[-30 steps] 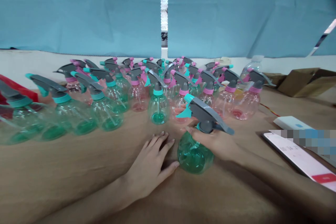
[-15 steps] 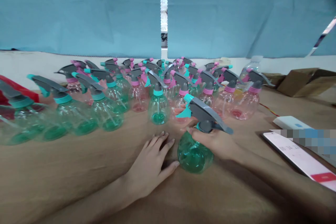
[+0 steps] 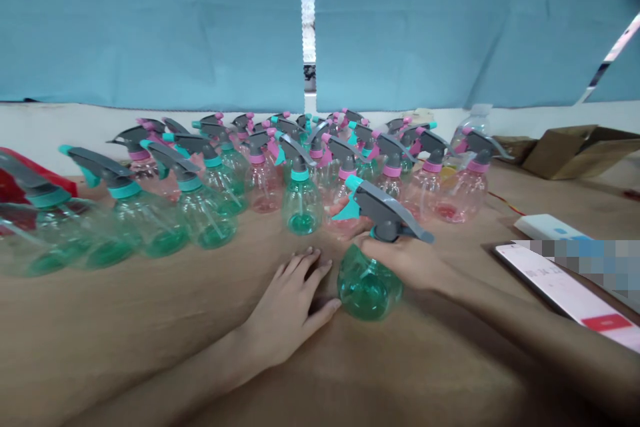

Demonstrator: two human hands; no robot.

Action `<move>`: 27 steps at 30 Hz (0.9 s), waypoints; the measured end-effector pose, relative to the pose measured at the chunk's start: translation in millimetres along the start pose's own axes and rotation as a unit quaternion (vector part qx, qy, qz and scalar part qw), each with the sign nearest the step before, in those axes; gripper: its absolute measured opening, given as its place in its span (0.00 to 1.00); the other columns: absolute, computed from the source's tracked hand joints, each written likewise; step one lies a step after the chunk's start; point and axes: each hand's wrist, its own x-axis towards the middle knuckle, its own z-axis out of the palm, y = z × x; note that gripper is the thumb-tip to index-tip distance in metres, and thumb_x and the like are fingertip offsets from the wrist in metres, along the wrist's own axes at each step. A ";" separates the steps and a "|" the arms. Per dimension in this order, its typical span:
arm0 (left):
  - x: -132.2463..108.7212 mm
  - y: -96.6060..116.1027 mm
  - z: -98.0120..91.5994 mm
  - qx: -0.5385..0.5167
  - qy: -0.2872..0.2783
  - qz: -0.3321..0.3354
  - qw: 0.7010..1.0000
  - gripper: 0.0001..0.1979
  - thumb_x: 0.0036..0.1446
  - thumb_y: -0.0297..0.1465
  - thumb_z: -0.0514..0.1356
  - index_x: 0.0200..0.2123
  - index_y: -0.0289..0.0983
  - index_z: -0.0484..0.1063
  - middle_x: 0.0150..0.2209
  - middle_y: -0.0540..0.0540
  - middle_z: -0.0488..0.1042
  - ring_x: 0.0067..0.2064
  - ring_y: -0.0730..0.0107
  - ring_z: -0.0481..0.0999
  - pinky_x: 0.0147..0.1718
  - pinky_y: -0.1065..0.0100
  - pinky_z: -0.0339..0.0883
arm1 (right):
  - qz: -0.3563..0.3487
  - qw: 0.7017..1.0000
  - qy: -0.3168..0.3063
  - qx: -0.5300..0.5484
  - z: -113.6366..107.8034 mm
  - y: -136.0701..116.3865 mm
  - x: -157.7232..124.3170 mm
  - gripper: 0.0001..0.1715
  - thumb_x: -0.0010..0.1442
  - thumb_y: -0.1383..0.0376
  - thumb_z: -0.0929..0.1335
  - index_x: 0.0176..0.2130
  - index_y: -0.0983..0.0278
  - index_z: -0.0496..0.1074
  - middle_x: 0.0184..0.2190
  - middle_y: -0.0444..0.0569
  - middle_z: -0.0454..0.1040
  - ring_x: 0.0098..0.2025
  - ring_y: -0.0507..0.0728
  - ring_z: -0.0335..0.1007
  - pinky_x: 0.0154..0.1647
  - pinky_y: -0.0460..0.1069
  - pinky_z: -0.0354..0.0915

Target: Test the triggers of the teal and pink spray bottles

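My right hand (image 3: 400, 260) is wrapped around the neck of a green spray bottle (image 3: 369, 290), just under its grey and turquoise trigger head. The bottle leans slightly, and I cannot tell whether its base touches the table. Palm down on the wood lies my left hand (image 3: 293, 307), fingers spread, its thumb close to the held bottle's side. Beyond the fingertips stands another green spray bottle (image 3: 301, 207). A pink spray bottle (image 3: 345, 190) is partly hidden behind the held one and my right fingers.
Several green spray bottles (image 3: 155, 220) stand at left, with more green and pink ones crowded behind. A red object (image 3: 43, 173) is at far left. On the right lie a phone (image 3: 555, 287), a white box (image 3: 545, 225) and an open cardboard box (image 3: 580, 150). Blue cloth (image 3: 150, 27) hangs behind.
The held spray bottle has shifted very slightly up and left in view, along with my right hand. The view itself has turned a little. My left hand stays in place.
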 end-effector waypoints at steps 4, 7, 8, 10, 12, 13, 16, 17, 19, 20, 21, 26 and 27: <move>0.3 1.1 -2.0 -0.003 0.005 0.007 1.000 0.26 0.63 0.44 0.52 0.59 0.35 0.61 0.61 0.36 0.60 0.61 0.48 0.59 0.55 0.46 0.57 | 0.040 0.998 -0.013 0.042 -0.5 -1.3 0.8 0.07 0.46 0.67 0.63 0.22 0.58 0.69 0.24 0.43 0.73 0.32 0.56 0.72 0.36 0.51 0.69; 0.5 0.9 -1.6 -0.003 0.009 0.007 1.000 0.26 0.63 0.44 0.51 0.59 0.35 0.61 0.61 0.36 0.61 0.61 0.48 0.59 0.55 0.46 0.57 | 0.040 0.999 0.006 0.032 -0.9 -4.0 -1.7 0.05 0.45 0.68 0.64 0.24 0.59 0.68 0.23 0.42 0.71 0.28 0.54 0.69 0.33 0.50 0.67; 0.6 0.5 -1.1 0.000 0.009 0.006 1.000 0.27 0.63 0.45 0.51 0.59 0.35 0.61 0.61 0.36 0.60 0.61 0.48 0.59 0.55 0.46 0.57 | 0.032 0.999 0.012 0.032 -1.0 -5.2 -3.2 0.06 0.45 0.69 0.64 0.26 0.59 0.68 0.24 0.41 0.71 0.28 0.53 0.68 0.31 0.49 0.67; 0.7 -0.6 0.0 0.004 0.008 0.005 1.000 0.27 0.63 0.44 0.51 0.59 0.34 0.61 0.61 0.36 0.60 0.61 0.48 0.59 0.55 0.46 0.56 | 0.014 0.999 0.015 0.034 -0.8 -7.6 -6.9 0.09 0.45 0.70 0.64 0.29 0.58 0.68 0.25 0.40 0.70 0.28 0.53 0.67 0.30 0.48 0.65; 0.5 -1.3 0.3 0.003 0.009 0.009 1.000 0.25 0.63 0.42 0.52 0.58 0.34 0.61 0.61 0.36 0.61 0.61 0.49 0.59 0.56 0.47 0.56 | 0.014 0.999 0.011 0.033 -0.3 -9.1 -10.8 0.10 0.45 0.70 0.63 0.31 0.58 0.67 0.26 0.40 0.71 0.29 0.53 0.68 0.30 0.48 0.65; 0.1 -1.2 0.0 0.000 0.011 0.013 1.000 0.24 0.63 0.41 0.52 0.58 0.34 0.61 0.60 0.36 0.62 0.61 0.49 0.59 0.56 0.48 0.56 | 0.019 0.999 0.007 0.033 -0.1 -9.4 -12.6 0.09 0.45 0.69 0.63 0.30 0.58 0.68 0.26 0.41 0.71 0.30 0.54 0.68 0.31 0.49 0.65; -2.6 1.9 -3.3 -0.027 0.023 0.032 0.999 0.22 0.61 0.38 0.54 0.57 0.36 0.62 0.59 0.38 0.64 0.59 0.52 0.62 0.55 0.50 0.58 | 0.038 0.999 0.013 0.032 0.5 -9.3 -16.6 0.07 0.47 0.66 0.64 0.31 0.58 0.69 0.27 0.43 0.72 0.32 0.57 0.70 0.32 0.51 0.66; -4.1 3.9 -4.9 -0.039 0.026 0.040 0.998 0.23 0.60 0.37 0.56 0.57 0.37 0.62 0.58 0.38 0.65 0.59 0.52 0.63 0.55 0.50 0.58 | 0.041 0.999 0.015 0.031 0.7 -9.1 -17.4 0.08 0.48 0.65 0.65 0.32 0.58 0.70 0.27 0.43 0.73 0.33 0.57 0.71 0.32 0.51 0.66; -8.0 8.6 -8.2 -0.060 0.030 0.054 0.996 0.26 0.57 0.39 0.58 0.57 0.37 0.61 0.58 0.39 0.65 0.59 0.52 0.63 0.56 0.50 0.57 | 0.042 0.999 0.023 0.022 1.4 -9.5 -18.4 0.10 0.49 0.65 0.65 0.35 0.58 0.71 0.29 0.44 0.74 0.32 0.57 0.71 0.32 0.51 0.66; -10.3 10.9 -9.6 -0.066 0.030 0.061 0.995 0.28 0.56 0.42 0.59 0.57 0.37 0.60 0.57 0.38 0.65 0.59 0.51 0.63 0.57 0.48 0.55 | 0.040 0.999 0.026 0.017 2.2 -10.1 -18.6 0.11 0.49 0.65 0.65 0.36 0.58 0.72 0.29 0.44 0.74 0.32 0.57 0.71 0.31 0.51 0.66; -12.7 12.9 -10.8 -0.069 0.031 0.067 0.995 0.31 0.55 0.45 0.59 0.57 0.37 0.59 0.57 0.38 0.66 0.59 0.50 0.62 0.58 0.46 0.51 | 0.035 0.999 0.029 0.012 3.5 -11.1 -18.8 0.12 0.49 0.65 0.66 0.37 0.57 0.72 0.30 0.44 0.75 0.32 0.57 0.71 0.31 0.51 0.66; -26.1 15.1 -11.9 -0.064 0.030 0.042 0.997 0.41 0.52 0.56 0.56 0.59 0.32 0.56 0.57 0.33 0.65 0.60 0.46 0.61 0.60 0.38 0.38 | 0.026 0.999 0.024 -0.001 19.3 -21.2 -18.5 0.19 0.51 0.63 0.67 0.45 0.56 0.70 0.29 0.44 0.75 0.32 0.58 0.72 0.29 0.51 0.66; -29.0 13.8 -11.6 -0.066 0.033 0.027 0.997 0.42 0.51 0.56 0.57 0.59 0.32 0.56 0.56 0.33 0.66 0.59 0.45 0.61 0.60 0.37 0.37 | 0.022 1.000 0.015 0.000 24.3 -23.4 -18.1 0.19 0.52 0.62 0.67 0.45 0.57 0.70 0.29 0.44 0.75 0.31 0.58 0.72 0.29 0.51 0.67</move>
